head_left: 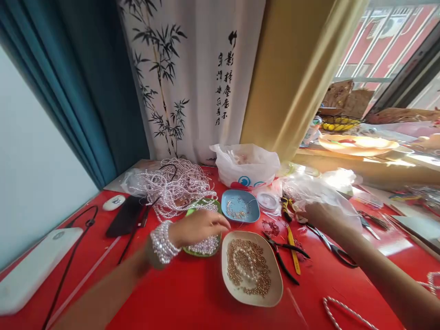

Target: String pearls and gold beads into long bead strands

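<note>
My left hand (197,227) hovers over a green dish (187,212) filled with pearl beads, fingers drawn together and pointing right toward the blue dish (252,211). A pearl bracelet (162,243) wraps that wrist. My right hand (318,215) reaches into crumpled clear plastic bags (309,188) near the yellow-handled pliers (292,245); its fingers are partly hidden. A cream dish (271,293) of gold and pearl beads sits between my arms.
On the red table (192,298) lie a heap of pearl strands (175,183), a white plastic bag (245,165), black pliers (280,256), scissors (330,247), a dark phone (125,215), a white device (34,266) with a cable, and a beaded strand (343,311).
</note>
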Available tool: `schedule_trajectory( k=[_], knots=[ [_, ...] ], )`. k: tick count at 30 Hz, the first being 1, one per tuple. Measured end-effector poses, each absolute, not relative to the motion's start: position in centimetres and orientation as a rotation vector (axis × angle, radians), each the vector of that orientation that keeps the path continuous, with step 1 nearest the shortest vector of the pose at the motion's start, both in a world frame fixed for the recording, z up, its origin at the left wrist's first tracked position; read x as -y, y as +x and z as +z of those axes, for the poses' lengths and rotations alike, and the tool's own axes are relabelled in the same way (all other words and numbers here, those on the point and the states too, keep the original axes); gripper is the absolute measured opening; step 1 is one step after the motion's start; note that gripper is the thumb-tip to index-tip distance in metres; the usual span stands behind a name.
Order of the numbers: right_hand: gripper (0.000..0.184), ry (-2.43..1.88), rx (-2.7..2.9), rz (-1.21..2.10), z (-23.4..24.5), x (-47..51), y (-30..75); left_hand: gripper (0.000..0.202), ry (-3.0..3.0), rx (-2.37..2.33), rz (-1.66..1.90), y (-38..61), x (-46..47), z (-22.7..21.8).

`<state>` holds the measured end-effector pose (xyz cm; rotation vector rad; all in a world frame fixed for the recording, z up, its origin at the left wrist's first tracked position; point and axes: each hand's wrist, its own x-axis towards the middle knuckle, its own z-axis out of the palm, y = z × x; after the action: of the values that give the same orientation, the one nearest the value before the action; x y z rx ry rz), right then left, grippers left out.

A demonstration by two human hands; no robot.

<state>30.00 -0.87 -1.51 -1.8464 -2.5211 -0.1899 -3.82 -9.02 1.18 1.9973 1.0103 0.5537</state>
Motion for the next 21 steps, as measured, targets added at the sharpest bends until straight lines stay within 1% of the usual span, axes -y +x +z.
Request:
schedule_trajectory(
  k=[2,4,7,9,12,14,16,18,19,21],
  knots=[
    [0.026,-1.829,2.508,-0.256,-0.4,1.2,27.0,0.017,2.012,-1.223,0.761,-6.9,7.5,1.4],
    [0.028,-1.664,2.580,-0.234,0.2,1.6,22.7,0.019,2.023,-1.369,0.846,-9.5,6.1,1.2],
    [0.028,-1.347,2.743,-0.121,0.1,1.9,15.7,0.025,2.034,-1.387,0.821,-12.2,4.7,0.1],
    [0.024,-1.150,2.832,-0.045,-0.6,1.9,11.8,0.024,2.049,-1.374,0.783,-13.0,4.5,-0.9],
    [0.026,-1.001,2.888,0.002,-2.2,1.4,7.9,0.031,2.220,-1.422,0.579,-13.5,4.5,-2.5],
    [0.027,-0.971,2.888,0.009,-3.1,0.7,6.4,0.035,2.393,-1.527,0.381,-13.6,4.5,-3.2],
    [0.022,-0.980,2.864,0.020,-3.8,-0.1,5.7,0.026,2.467,-1.645,0.295,-13.9,4.2,-3.6],
    [0.016,-1.016,2.818,0.056,-3.8,-1.2,5.6,0.014,2.437,-1.725,0.331,-14.5,3.5,-3.6],
    [0.013,-1.047,2.784,0.086,-3.7,-1.8,5.7,0.012,2.407,-1.747,0.365,-15.0,3.0,-3.5],
    [0.012,-1.124,2.690,0.167,-2.8,-3.3,6.2,0.016,2.341,-1.774,0.446,-16.1,1.9,-3.1]
  ],
)
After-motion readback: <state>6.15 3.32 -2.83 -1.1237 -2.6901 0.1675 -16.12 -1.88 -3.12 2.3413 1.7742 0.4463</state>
